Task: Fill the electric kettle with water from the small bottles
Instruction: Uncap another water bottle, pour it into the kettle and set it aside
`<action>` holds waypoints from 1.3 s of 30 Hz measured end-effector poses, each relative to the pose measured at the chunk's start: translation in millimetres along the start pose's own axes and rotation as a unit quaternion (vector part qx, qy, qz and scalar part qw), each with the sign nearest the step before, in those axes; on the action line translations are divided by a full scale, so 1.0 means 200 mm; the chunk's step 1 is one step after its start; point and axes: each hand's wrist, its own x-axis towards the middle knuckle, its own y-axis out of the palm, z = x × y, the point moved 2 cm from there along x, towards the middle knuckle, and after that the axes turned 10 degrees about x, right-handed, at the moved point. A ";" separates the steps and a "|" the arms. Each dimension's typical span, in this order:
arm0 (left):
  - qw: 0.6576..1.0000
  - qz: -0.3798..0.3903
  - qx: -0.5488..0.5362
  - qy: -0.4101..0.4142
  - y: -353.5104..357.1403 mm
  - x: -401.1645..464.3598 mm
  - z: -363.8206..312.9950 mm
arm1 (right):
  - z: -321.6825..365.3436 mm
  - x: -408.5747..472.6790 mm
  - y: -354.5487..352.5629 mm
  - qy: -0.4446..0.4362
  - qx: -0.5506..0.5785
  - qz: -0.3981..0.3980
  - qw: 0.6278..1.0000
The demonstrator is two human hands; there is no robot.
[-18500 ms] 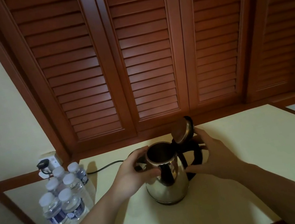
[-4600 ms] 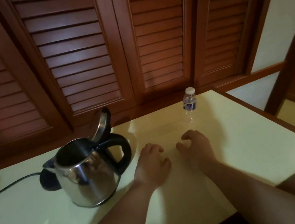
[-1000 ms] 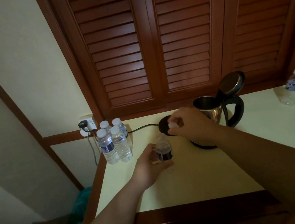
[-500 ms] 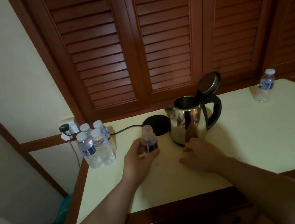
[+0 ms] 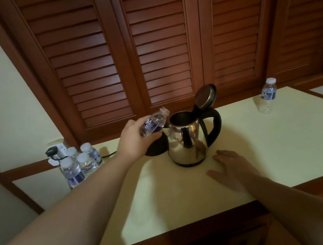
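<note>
Steel electric kettle [image 5: 186,139], lid up for filling; left hand [image 5: 136,141] fingers wrapped round uncapped bottle [image 5: 154,123], tilted twd opening; right hand [image 5: 233,169] flat on desk [image 5: 277,141], fingers relaxed

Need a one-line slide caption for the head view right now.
Left hand tips an uncapped bottle toward the open kettle; right hand lies flat on the table.

1. Six small bottles: four capped in a cluster [image 5: 81,164] at 9 o'clock, one uncapped bottle [image 5: 154,121] in the left hand [image 5: 136,140], one capped bottle [image 5: 267,96] at 2 o'clock.
2. One kettle [image 5: 188,137], centre.
3. One kettle base [image 5: 156,146].
4. Two hands: left, right hand [image 5: 233,169].
</note>
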 end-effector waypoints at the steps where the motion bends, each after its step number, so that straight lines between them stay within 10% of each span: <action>1: 1.000 0.007 0.012 0.006 0.00 0.03 0.00 | 0.00 0.00 0.00 0.000 -0.005 0.002 1.000; 39: 0.948 0.117 0.256 0.149 -0.19 0.27 -0.20 | -0.05 0.02 0.02 -0.004 0.037 -0.020 0.999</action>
